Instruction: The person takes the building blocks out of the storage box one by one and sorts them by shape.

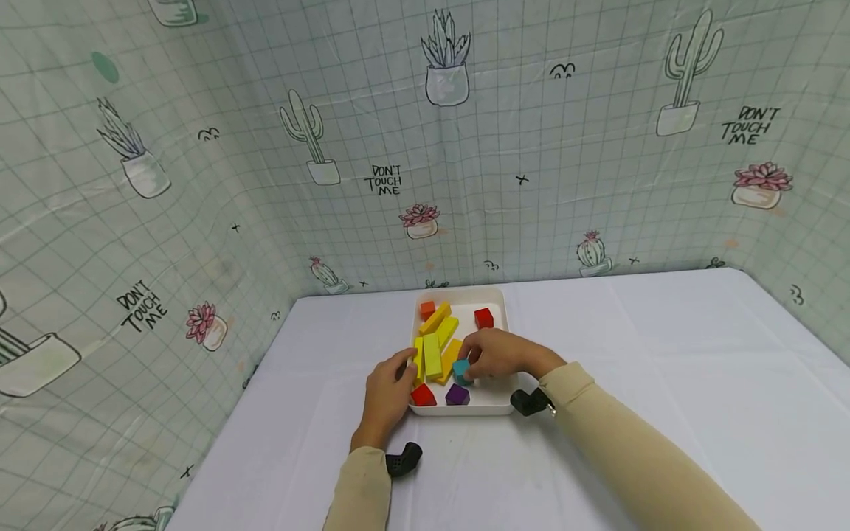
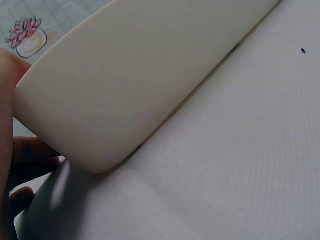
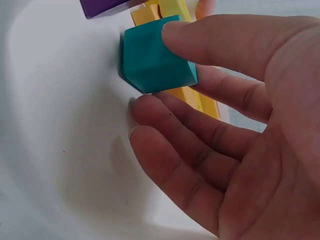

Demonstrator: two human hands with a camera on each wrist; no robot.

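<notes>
In the head view, a white tray (image 1: 499, 313) on the table holds several coloured blocks. My right hand (image 1: 494, 352) pinches a teal cube (image 3: 157, 57) between thumb and fingers, low over the tray floor; the other fingers curl loosely beneath in the right wrist view. My left hand (image 1: 387, 394) holds the tray's left side near the front corner, the thumb over the rim and the other fingers outside the wall (image 2: 100, 100). Beside the teal cube lie yellow blocks (image 1: 432, 355), a purple block (image 1: 457, 395) and a red cube (image 1: 423, 396).
Toward the tray's far end are an orange cube (image 1: 427, 310) and another red cube (image 1: 484, 318). A white cloth covers the table (image 1: 637, 346). Behind it hangs a patterned curtain (image 1: 518, 147) with cactus drawings.
</notes>
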